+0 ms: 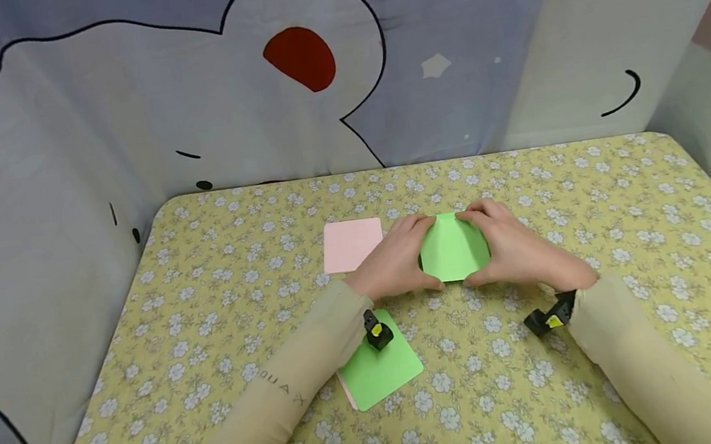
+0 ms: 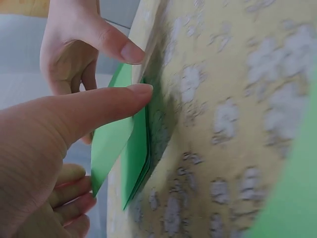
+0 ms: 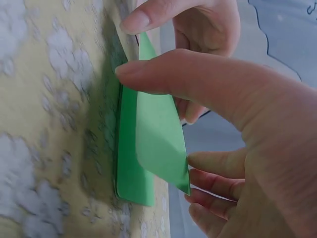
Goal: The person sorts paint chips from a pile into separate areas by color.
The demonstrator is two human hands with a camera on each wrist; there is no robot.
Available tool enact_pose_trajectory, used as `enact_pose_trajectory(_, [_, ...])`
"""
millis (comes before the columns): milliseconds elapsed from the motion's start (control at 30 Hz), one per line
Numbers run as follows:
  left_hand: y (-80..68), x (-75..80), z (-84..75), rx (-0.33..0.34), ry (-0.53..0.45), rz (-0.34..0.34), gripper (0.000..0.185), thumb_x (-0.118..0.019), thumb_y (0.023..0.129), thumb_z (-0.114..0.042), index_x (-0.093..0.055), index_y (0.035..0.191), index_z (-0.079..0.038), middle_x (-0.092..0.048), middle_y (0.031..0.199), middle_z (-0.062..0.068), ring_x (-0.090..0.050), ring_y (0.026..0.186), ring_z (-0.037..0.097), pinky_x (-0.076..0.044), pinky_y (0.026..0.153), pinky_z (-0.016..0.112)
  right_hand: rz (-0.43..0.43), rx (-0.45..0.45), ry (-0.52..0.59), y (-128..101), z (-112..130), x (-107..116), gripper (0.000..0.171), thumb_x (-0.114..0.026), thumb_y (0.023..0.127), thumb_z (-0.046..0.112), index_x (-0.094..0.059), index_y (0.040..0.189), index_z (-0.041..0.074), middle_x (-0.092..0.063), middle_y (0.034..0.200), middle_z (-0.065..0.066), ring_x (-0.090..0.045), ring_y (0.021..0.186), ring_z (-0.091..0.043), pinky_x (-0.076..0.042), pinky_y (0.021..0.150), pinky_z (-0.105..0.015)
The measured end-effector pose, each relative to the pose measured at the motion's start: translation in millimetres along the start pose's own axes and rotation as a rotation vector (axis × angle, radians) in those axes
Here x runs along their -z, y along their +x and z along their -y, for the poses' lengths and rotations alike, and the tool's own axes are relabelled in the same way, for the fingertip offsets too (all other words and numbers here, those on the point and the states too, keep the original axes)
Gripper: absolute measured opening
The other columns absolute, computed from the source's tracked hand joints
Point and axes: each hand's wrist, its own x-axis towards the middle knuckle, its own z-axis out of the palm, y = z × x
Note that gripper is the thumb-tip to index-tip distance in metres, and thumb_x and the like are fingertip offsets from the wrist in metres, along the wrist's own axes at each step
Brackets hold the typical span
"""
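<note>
A square green sheet of paper (image 1: 453,248) is held between both hands over the flowered table, bowed, with its far edge raised. My left hand (image 1: 393,260) grips its left side, thumb at the near edge and fingers at the far edge. On the right side, my right hand (image 1: 514,245) holds it in the same way, the two thumb tips close together. Beneath the bent sheet, more green paper (image 3: 128,171) lies low near the cloth in the right wrist view; how many layers cannot be told.
A pink square sheet (image 1: 349,245) lies left of the hands. Under my left forearm rests another green sheet (image 1: 386,371), with a pink edge (image 1: 348,393) showing below it. A patterned curtain (image 1: 454,49) hangs behind the table's far edge.
</note>
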Motion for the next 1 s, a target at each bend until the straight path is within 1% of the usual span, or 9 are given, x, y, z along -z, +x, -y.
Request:
enact_pose_trajectory(200, [17.8,4.2,3.7,0.015,-0.027,-0.012,0.109,-0.091,0.076,-0.041,-0.031,0.157,-0.001,-0.036,0.156,0.012,-0.036,0.14,0.024,-0.035,0.114,0.032,0.008,-0.014,0.013,11.9,-8.1,8.8,0.103,-0.095,0.07,0.025,-0.04,0.149,-0.009,-0.035,0.143,-0.025,-0.041,0.122,-0.04,-0.045,0.096,-0.06])
enact_pose_trajectory(367, [26.3,4.2,5.4,0.042,-0.059,0.002,0.108,-0.091,0.077,-0.039,-0.031,0.158,-0.002,-0.035,0.158,0.012,-0.039,0.138,0.024,-0.038,0.111,0.032,0.035,-0.049,0.028,18.6,-12.0,11.2,0.102,-0.094,0.071,0.023,-0.038,0.151,-0.009,-0.034,0.146,-0.026,-0.042,0.124,-0.041,-0.045,0.097,-0.059])
enact_pose_trajectory(633, [31.7,0.4,12.2,0.067,-0.08,0.043,0.109,-0.092,0.076,-0.037,-0.03,0.158,-0.003,-0.04,0.153,0.01,-0.044,0.132,0.021,-0.041,0.108,0.031,0.051,-0.066,0.069,23.6,-18.7,3.4,0.106,-0.095,0.069,0.023,-0.037,0.152,-0.008,-0.036,0.145,-0.024,-0.044,0.122,-0.039,-0.046,0.097,-0.058])
enact_pose_trajectory(767, [32.7,-1.8,14.3,0.087,-0.078,0.066,0.112,-0.092,0.075,-0.038,-0.028,0.159,-0.003,-0.04,0.153,0.01,-0.044,0.131,0.021,-0.041,0.108,0.03,0.057,-0.069,0.076,25.7,-21.4,-1.9,0.108,-0.095,0.068,0.024,-0.036,0.153,-0.007,-0.038,0.143,-0.022,-0.045,0.12,-0.038,-0.046,0.097,-0.058])
enact_pose_trajectory(867, [32.9,-3.1,14.4,0.1,-0.081,0.077,0.112,-0.092,0.075,-0.039,-0.027,0.16,-0.004,-0.039,0.153,0.01,-0.044,0.131,0.021,-0.042,0.107,0.03,0.061,-0.073,0.073,26.3,-22.5,-4.1,0.108,-0.095,0.067,0.025,-0.037,0.153,-0.005,-0.039,0.146,-0.022,-0.046,0.121,-0.038,-0.047,0.097,-0.058])
enact_pose_trajectory(1000, [32.5,-4.9,14.8,0.106,-0.069,0.074,0.111,-0.09,0.077,-0.041,-0.027,0.161,-0.006,-0.04,0.153,0.01,-0.043,0.132,0.022,-0.042,0.107,0.031,0.064,-0.075,0.083,25.6,-23.4,-4.5,0.107,-0.094,0.068,0.027,-0.038,0.153,-0.004,-0.038,0.15,-0.022,-0.047,0.123,-0.04,-0.047,0.097,-0.059])
